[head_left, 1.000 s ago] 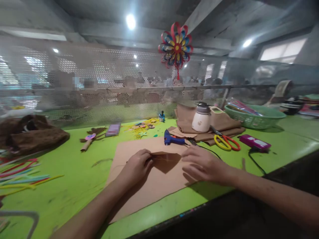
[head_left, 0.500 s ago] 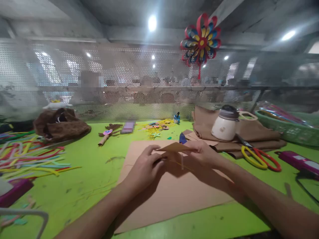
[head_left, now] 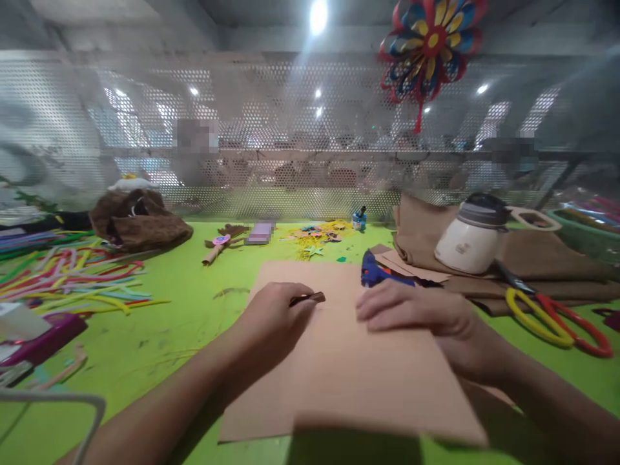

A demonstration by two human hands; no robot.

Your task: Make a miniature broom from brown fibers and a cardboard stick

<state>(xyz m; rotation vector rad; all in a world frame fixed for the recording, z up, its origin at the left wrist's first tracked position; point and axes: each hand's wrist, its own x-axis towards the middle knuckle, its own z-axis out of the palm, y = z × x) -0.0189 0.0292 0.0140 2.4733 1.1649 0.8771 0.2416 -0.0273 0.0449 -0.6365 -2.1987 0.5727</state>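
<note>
Brown paper (head_left: 339, 368) lies before us on the green tabletop (head_left: 179, 336). From the left, we have colourful pipe cleaners (head_left: 97, 298); our left hand (head_left: 274, 316), fingers clamped on a small dark strip (head_left: 317, 297) over the paper; a blue glue gun (head_left: 375, 270); our right hand (head_left: 431, 316), fingers together on the paper, though we cannot tell whether they grip it; and scissors (head_left: 542, 303).

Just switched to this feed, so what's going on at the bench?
A person is working with brown paper on a green table. The left hand pinches a small dark brown piece above the brown sheet, while the right hand's fingers lie on the sheet. A blue glue gun lies just beyond the right hand, with yellow-and-red-handled scissors farther right.
</note>
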